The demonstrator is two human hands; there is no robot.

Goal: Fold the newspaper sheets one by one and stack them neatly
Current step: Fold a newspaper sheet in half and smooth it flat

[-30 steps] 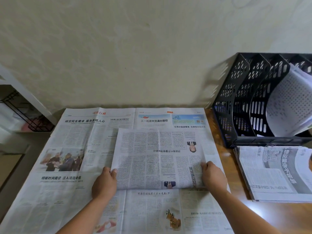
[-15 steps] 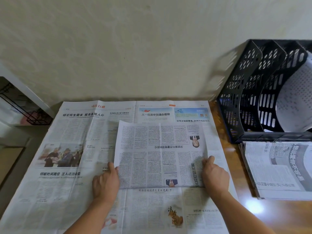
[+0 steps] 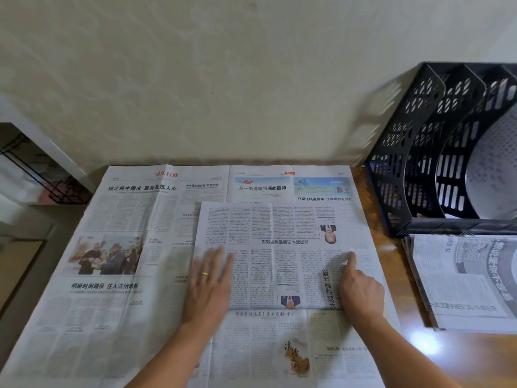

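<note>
Looks like my home office or study corner: wooden tabletop (image 3: 472, 357) pushed against a plain cream wall (image 3: 223, 79). Black perforated file rack (image 3: 419, 152) with papers stands at right, newspapers (image 3: 117, 303) spread out, a white shelf with a wire rack (image 3: 36, 175) at left.

A pale wall (image 3: 223, 79) with faint swirls stands behind a brown wooden table (image 3: 475, 359), and a bright spot of light shines near the table's right front edge. At the back right corner sits a black rack (image 3: 414, 163) with holes. Past the left edge stands a white shelf (image 3: 56, 158) with a black wire basket (image 3: 64, 191).
</note>
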